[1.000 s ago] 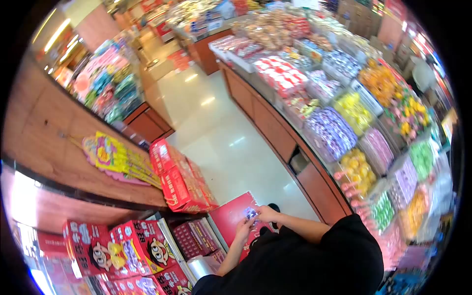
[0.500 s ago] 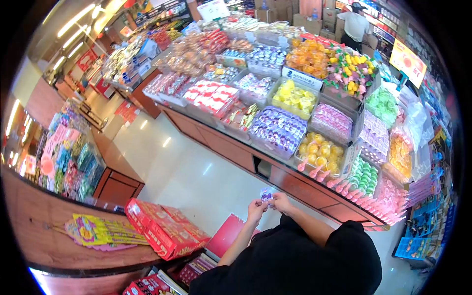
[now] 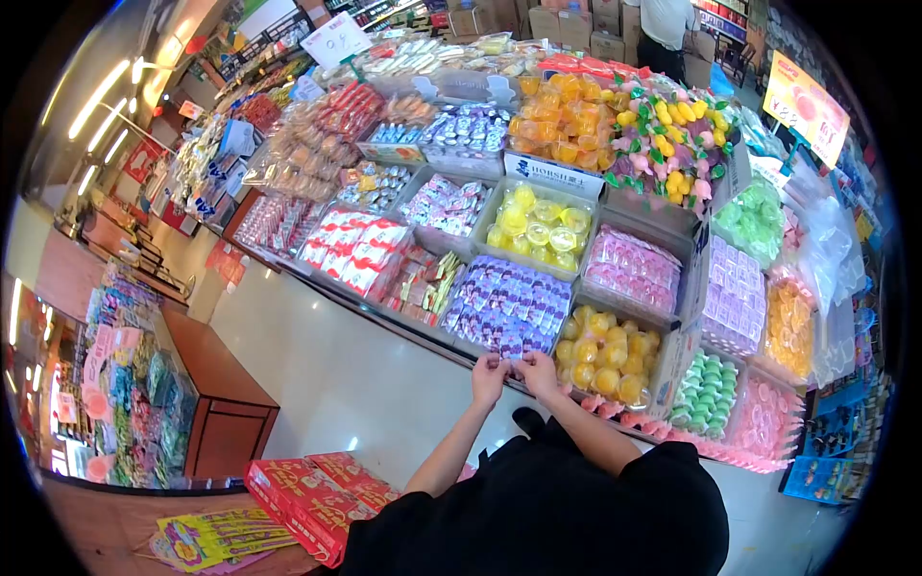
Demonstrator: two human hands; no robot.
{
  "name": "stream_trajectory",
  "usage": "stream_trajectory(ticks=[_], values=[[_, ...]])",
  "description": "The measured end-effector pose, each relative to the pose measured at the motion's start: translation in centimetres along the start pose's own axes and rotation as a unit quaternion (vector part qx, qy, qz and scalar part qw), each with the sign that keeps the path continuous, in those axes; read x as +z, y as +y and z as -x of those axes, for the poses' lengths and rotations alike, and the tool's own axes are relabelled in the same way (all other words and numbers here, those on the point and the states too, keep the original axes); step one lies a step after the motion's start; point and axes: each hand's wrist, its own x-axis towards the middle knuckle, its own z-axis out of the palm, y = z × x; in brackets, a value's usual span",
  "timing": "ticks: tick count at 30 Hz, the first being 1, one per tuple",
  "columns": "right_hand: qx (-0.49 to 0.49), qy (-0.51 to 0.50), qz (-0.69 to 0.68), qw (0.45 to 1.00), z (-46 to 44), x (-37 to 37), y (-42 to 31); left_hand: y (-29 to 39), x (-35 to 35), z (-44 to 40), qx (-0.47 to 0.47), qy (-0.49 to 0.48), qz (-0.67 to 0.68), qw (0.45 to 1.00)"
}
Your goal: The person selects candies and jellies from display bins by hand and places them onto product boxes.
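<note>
Purple-and-white wrapped packets [image 3: 507,305] lie in rows in a clear bin at the near edge of the candy counter. My left hand [image 3: 489,376] and my right hand [image 3: 536,372] meet at this bin's front edge, fingers closed round a small purple packet [image 3: 512,355] between them. Behind it the packet blends with the rows in the bin. Right of my right hand is a bin of yellow-orange round cups [image 3: 607,353]. Red-and-white packets [image 3: 353,252] fill a bin to the left.
More bins hold yellow cups [image 3: 540,228], pink packets [image 3: 634,269] and green sweets [image 3: 706,392]. Red boxes [image 3: 312,499] stand at the lower left, beside yellow packages [image 3: 226,538]. Another display [image 3: 226,398] is at the left. A person [image 3: 665,29] in white stands at the back.
The view has swung toward the counter and come closer. Both hands, still together on the purple packet, have moved from over the floor to the front edge of the purple bin.
</note>
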Motion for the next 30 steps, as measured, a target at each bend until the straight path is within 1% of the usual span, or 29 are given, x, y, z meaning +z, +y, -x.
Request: stream_trajectory(ticks=[1, 2, 5, 6, 9, 10, 13, 16, 17, 19, 20, 23, 24, 26, 27, 30], values=[[-0.015, 0.019, -0.012, 1.000, -1.5, 0.1, 0.5, -0.1, 0.6, -1.7, 0.019, 0.002, -0.009, 1.000], [-0.029, 0.018, 0.023, 0.999, -3.3, -0.2, 0.9, -0.1, 1.2, -3.5, 0.043, -0.002, -0.004, 0.999], [0.041, 0.032, 0.007, 0.999, -6.1, -0.6, -2.9, 2.4, 2.8, -7.0, 0.045, -0.004, -0.084, 0.995], [-0.007, 0.063, 0.087, 0.994, -7.0, -0.6, -3.8, 3.4, 3.2, -7.9, 0.051, 0.001, -0.132, 0.990], [0.002, 0.085, 0.041, 0.995, -11.2, 0.4, -0.9, 3.6, 3.5, -11.2, 0.134, 0.026, -0.271, 0.953], [-0.003, 0.098, 0.074, 0.992, -12.1, 0.7, -0.6, 3.6, 3.7, -12.0, 0.071, 0.018, -0.225, 0.972], [0.039, 0.113, 0.059, 0.991, -13.5, 1.2, -0.3, 4.0, 3.9, -13.1, 0.055, 0.017, -0.238, 0.969], [0.059, 0.123, 0.021, 0.990, -14.8, 1.0, -0.1, 3.4, 3.8, -13.9, 0.045, 0.011, -0.149, 0.988], [0.049, 0.136, 0.018, 0.989, -15.4, 0.9, 0.0, 3.1, 3.6, -13.8, 0.036, 0.001, -0.136, 0.990], [0.029, 0.158, 0.010, 0.987, -17.7, 1.1, 2.9, 4.1, 3.0, -12.9, 0.017, -0.016, -0.111, 0.994], [0.084, 0.123, -0.078, 0.986, -14.9, 0.6, -3.8, 1.3, 2.1, -13.4, 0.045, -0.013, -0.095, 0.994], [0.067, 0.111, -0.086, 0.988, -15.6, 0.7, -3.7, 2.8, 0.3, -8.3, 0.018, 0.005, -0.053, 0.998], [0.073, 0.111, -0.094, 0.987, -15.0, 0.6, -4.6, 2.3, -1.0, -6.3, -0.008, -0.002, -0.003, 1.000], [0.021, 0.148, -0.029, 0.988, -13.9, 0.9, -5.0, 2.9, -3.5, -1.3, -0.028, 0.010, -0.059, 0.998], [-0.008, 0.163, 0.003, 0.987, -13.0, 1.4, -5.2, 1.5, -4.9, 1.2, -0.051, 0.046, -0.040, 0.997], [-0.062, 0.058, -0.012, 0.996, -7.8, 3.9, -5.5, -1.9, -9.3, 9.6, -0.112, 0.153, -0.004, 0.982]])
